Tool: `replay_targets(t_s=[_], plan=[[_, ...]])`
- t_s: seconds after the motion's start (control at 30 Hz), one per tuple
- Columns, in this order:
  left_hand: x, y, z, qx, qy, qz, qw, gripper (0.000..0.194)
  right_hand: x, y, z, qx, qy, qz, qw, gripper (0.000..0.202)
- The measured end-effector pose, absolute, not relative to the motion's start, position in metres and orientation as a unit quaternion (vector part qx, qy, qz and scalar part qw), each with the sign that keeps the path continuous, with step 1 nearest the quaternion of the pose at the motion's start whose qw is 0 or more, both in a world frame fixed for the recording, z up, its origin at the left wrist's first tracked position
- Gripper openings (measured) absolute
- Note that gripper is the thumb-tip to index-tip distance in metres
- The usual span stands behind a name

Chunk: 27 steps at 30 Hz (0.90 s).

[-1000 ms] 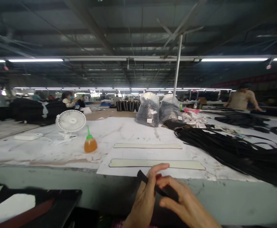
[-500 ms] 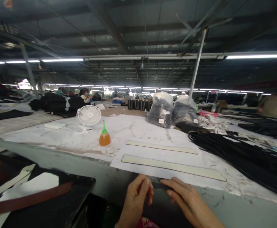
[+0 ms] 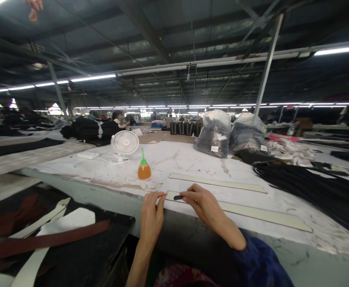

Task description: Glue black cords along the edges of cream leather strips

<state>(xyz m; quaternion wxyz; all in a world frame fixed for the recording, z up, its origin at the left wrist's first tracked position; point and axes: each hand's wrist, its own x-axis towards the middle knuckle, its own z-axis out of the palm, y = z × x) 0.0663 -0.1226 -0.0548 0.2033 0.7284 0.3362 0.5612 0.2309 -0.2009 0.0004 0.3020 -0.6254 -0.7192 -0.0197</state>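
My left hand [image 3: 153,209] is pinched, thumb against fingertips, right at the left end of the nearer pale cream strip [image 3: 264,214]. Whether anything is between those fingertips, I cannot make out. Just to the right, my right hand [image 3: 202,201] grips a small dark piece [image 3: 178,197] whose end pokes out from the fingers over the same strip. That hand covers part of the strip. A second cream strip [image 3: 219,183], also dark-edged, lies behind it, roughly parallel. Both rest on white paper [image 3: 189,157] covering the table.
An orange squeeze bottle [image 3: 144,171] with a green spout stands beyond my left hand, near a small white fan [image 3: 124,143]. Bagged goods [image 3: 213,135] sit at the back. Black strips [image 3: 314,195] pile on the right; brown and cream strips [image 3: 54,239] lie lower left.
Both hands have moved up and forward from the table's front edge to the left end of the nearer strip. The dark piece now shows over it. The view has shifted slightly.
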Motion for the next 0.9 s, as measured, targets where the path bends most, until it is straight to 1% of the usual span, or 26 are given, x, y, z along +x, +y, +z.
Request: replay_targets(t_s=[0.03,0.1,0.23,0.43,0.7,0.9], plan=[[0.063,-0.114,-0.058,0.744,0.337,0.558,0.147,0.02,0.23,-0.191,-0.002,-0.637,-0.709,-0.024,0.303,0.025],[0.058,-0.101,-0.068,0.778,0.325,0.533,0.071,0.022,0.227,-0.175,-0.008,-0.656,-0.696,-0.024,0.292,0.025],[0.058,-0.098,-0.083,0.812,0.319,0.489,0.016,0.024,0.22,-0.163,-0.018,-0.673,-0.689,-0.015,0.267,0.027],[0.061,-0.106,-0.087,0.813,0.333,0.477,0.002,0.023,0.214,-0.161,-0.021,-0.673,-0.69,-0.019,0.265,0.028],[0.061,-0.105,-0.09,0.809,0.329,0.486,-0.005,0.025,0.209,-0.158,-0.023,-0.674,-0.709,-0.048,0.199,0.031],[0.059,-0.102,-0.094,0.81,0.319,0.493,-0.006,0.026,0.206,-0.156,-0.02,-0.678,-0.711,-0.052,0.176,0.032]])
